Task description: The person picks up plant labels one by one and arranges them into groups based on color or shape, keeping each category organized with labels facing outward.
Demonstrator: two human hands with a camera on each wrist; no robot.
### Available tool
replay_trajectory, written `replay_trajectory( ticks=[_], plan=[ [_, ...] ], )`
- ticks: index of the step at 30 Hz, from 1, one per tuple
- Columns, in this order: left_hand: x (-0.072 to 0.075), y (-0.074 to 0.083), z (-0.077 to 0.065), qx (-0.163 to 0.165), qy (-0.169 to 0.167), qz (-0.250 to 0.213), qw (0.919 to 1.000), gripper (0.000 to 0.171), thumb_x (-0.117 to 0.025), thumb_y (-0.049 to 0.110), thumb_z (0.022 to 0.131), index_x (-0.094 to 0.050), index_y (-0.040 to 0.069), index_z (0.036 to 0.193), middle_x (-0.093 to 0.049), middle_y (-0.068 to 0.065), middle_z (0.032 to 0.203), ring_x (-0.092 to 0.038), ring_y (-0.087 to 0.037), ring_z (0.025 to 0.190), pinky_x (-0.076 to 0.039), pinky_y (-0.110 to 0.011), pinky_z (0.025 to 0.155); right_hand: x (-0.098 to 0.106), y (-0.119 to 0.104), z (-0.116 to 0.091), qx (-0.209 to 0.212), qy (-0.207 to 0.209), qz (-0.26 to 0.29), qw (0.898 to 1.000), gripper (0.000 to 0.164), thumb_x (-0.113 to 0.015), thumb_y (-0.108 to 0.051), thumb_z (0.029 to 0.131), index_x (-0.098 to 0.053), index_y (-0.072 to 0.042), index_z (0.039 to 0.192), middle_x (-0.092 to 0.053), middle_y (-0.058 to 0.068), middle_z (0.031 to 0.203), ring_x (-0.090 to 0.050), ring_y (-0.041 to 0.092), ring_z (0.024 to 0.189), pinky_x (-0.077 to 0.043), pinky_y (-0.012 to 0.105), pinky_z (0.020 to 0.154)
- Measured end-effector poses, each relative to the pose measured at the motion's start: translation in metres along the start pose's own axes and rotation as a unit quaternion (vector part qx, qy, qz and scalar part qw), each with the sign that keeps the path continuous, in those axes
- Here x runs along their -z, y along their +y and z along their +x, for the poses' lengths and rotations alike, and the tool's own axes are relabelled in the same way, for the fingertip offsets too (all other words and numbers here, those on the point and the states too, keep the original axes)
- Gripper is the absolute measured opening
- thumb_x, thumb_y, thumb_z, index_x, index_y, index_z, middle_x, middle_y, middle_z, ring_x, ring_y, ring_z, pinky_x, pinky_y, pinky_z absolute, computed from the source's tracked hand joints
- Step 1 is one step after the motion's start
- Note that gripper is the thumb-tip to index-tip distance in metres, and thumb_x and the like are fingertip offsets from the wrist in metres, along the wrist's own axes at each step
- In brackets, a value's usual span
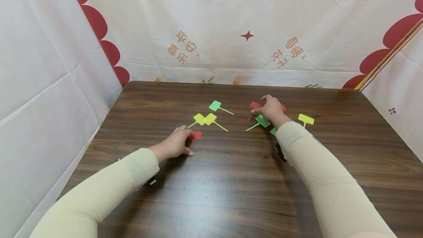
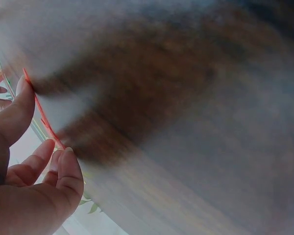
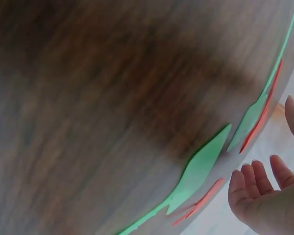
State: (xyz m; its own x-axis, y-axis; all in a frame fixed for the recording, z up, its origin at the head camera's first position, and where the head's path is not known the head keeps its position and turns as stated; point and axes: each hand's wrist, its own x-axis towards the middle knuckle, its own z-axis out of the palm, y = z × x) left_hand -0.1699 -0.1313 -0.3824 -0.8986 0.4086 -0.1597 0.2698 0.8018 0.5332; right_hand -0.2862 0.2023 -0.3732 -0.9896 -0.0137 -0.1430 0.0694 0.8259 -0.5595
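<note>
My left hand (image 1: 176, 143) is at a red plant label (image 1: 197, 135) on the brown table. In the left wrist view, the thumb is at one end of that label and the fingertips at the other, pinching it between them. My right hand (image 1: 271, 109) reaches over a group of labels with bent fingers apart, holding nothing. Beside it lie a red label (image 1: 255, 104) and a green label (image 1: 263, 121). Another red label (image 1: 283, 107) and a second green label (image 1: 273, 131) are partly hidden by the hand and sleeve. The right wrist view shows both colour pairs below the fingers.
Two yellow labels (image 1: 210, 118) lie with heads touching or overlapping, left of the table's middle. Behind them is a light green label (image 1: 215, 105). Another yellow label (image 1: 306, 119) lies to the right. A printed white cloth (image 1: 214, 28) hangs behind the wooden table (image 1: 205, 194).
</note>
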Motion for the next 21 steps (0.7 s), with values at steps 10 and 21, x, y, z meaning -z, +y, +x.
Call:
replay_trajectory(
  ticks=[10, 21],
  plan=[
    [-0.0015, -0.0004, 0.0020, 0.005, -0.004, -0.006, 1.0000, 0.054, -0.084, 0.016, 0.074, -0.060, -0.002, 0.119, -0.054, -0.013, 0.116, -0.046, -0.031, 0.116, -0.040, -0.041, 0.100, 0.0002, -0.0010, 0.0009, -0.019, -0.005, -0.024, 1.000, 0.078, -0.075, -0.036, 0.083, -0.040, 0.009, 0.137, -0.040, 0.031, 0.135, -0.037, 0.046, 0.121, -0.037, 0.051, 0.100],
    [-0.0004, -0.0016, 0.0031, 0.003, 0.002, -0.001, 1.0000, 0.054, -0.086, 0.015, 0.072, -0.061, -0.002, 0.116, -0.055, -0.013, 0.114, -0.048, -0.032, 0.113, -0.041, -0.041, 0.098, -0.0046, -0.0051, 0.0023, -0.031, -0.003, -0.055, 0.998, 0.075, -0.074, -0.033, 0.085, -0.039, 0.011, 0.136, -0.040, 0.032, 0.130, -0.034, 0.046, 0.117, -0.036, 0.052, 0.098]
  ],
)
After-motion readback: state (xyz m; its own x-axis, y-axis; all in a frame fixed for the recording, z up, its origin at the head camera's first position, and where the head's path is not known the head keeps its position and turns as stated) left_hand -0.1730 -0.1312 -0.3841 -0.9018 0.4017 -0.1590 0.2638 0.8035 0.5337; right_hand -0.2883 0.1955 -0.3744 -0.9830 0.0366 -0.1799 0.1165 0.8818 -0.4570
